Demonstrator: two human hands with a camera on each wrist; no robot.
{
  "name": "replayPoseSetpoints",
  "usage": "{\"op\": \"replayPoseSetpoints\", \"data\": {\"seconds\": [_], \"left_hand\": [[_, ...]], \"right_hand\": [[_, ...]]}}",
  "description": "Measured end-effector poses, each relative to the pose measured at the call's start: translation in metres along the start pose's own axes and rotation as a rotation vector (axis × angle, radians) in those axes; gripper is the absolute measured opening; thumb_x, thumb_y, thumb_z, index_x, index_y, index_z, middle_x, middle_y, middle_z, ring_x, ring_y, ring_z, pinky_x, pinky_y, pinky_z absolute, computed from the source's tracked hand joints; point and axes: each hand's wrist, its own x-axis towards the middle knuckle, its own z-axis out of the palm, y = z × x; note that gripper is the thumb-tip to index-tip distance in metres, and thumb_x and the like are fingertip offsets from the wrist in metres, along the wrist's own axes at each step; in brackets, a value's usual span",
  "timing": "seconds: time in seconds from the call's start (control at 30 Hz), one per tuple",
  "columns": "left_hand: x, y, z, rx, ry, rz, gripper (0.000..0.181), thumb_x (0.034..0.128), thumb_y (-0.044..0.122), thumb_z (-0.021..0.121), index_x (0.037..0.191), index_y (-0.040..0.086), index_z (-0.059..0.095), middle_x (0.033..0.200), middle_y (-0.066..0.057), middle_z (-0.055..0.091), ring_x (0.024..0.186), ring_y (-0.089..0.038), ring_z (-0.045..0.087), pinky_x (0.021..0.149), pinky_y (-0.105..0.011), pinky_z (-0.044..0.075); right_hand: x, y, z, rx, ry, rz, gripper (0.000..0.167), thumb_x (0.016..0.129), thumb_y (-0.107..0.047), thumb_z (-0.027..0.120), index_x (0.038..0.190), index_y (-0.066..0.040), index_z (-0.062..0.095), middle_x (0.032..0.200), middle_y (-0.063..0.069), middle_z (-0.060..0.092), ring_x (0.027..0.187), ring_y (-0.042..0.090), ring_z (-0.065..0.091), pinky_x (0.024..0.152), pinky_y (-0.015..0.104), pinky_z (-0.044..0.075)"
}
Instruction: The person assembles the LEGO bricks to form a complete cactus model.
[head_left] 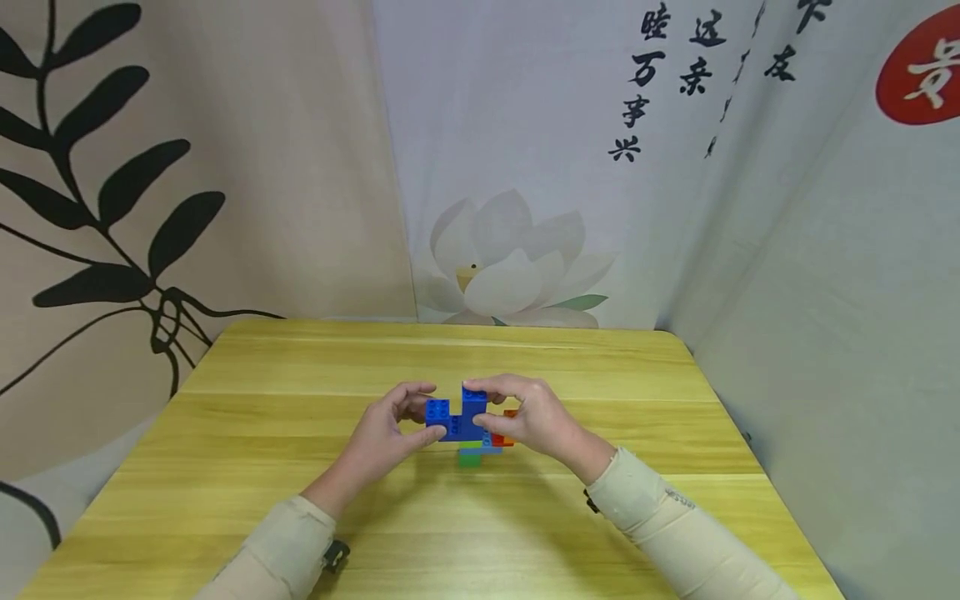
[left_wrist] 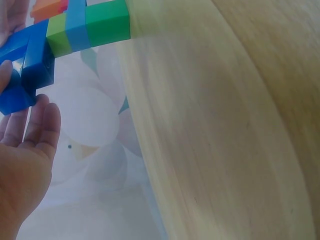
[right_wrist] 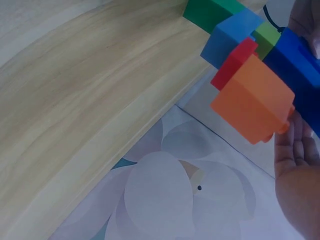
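Note:
A stack of toy building bricks stands in the middle of the table, with dark blue bricks [head_left: 468,428] on top. Below them come a lime green brick [left_wrist: 59,36], a light blue brick [left_wrist: 76,25] and a green brick [head_left: 470,459] at the bottom. A red brick [right_wrist: 234,64] and an orange brick [right_wrist: 253,100] sit on the right side. My left hand [head_left: 381,435] pinches the lower blue brick at the left end between thumb and fingers. With thumb and forefinger, my right hand [head_left: 534,417] grips the taller blue brick. Its other fingers are partly hidden behind the stack.
The wooden table [head_left: 315,358] reaches back to a printed curtain [head_left: 300,167] with leaves, a lotus and writing. Another curtain stretch [head_left: 840,275] hangs along the right edge. Both sleeved forearms come in from the front.

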Motion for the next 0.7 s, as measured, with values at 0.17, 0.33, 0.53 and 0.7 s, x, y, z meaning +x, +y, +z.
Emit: {"op": "replayPoseSetpoints", "data": {"seconds": [0.17, 0.33, 0.53, 0.7], "left_hand": [[0.000, 0.000, 0.002, -0.005, -0.003, -0.001, 0.058, 0.0925, 0.028, 0.087, 0.143, 0.018, 0.060, 0.118, 0.000, 0.079, 0.103, -0.018, 0.071, 0.101, -0.057, 0.057], [0.001, 0.000, 0.003, 0.014, -0.005, 0.003, 0.059, 0.0921, 0.029, 0.087, 0.143, 0.018, 0.060, 0.117, 0.001, 0.079, 0.104, -0.017, 0.071, 0.102, -0.059, 0.057], [0.000, 0.001, 0.002, 0.028, -0.002, -0.010, 0.058, 0.0917, 0.028, 0.087, 0.143, 0.019, 0.061, 0.118, 0.000, 0.078, 0.104, -0.017, 0.071, 0.102, -0.057, 0.057], [-0.001, 0.000, 0.001, 0.038, 0.001, -0.011, 0.057, 0.0915, 0.027, 0.088, 0.142, 0.019, 0.061, 0.120, 0.000, 0.078, 0.105, -0.017, 0.070, 0.102, -0.057, 0.058]], "right_hand": [[-0.002, 0.000, 0.000, -0.012, -0.002, 0.006, 0.049, 0.092, -0.013, 0.085, 0.139, -0.017, 0.071, 0.124, 0.004, 0.079, 0.101, 0.023, 0.074, 0.076, 0.042, 0.064], [-0.006, 0.002, -0.003, -0.057, 0.018, -0.033, 0.064, 0.091, -0.016, 0.087, 0.150, -0.015, 0.063, 0.128, 0.007, 0.078, 0.105, 0.022, 0.075, 0.087, 0.040, 0.065], [-0.012, 0.008, -0.010, -0.044, 0.025, 0.021, 0.076, 0.088, -0.020, 0.090, 0.156, -0.017, 0.056, 0.127, 0.006, 0.077, 0.109, 0.026, 0.073, 0.093, 0.043, 0.063], [-0.021, 0.015, -0.019, -0.016, 0.043, 0.136, 0.065, 0.087, -0.021, 0.091, 0.146, -0.017, 0.064, 0.124, 0.001, 0.077, 0.107, 0.018, 0.071, 0.094, 0.041, 0.062]]}}
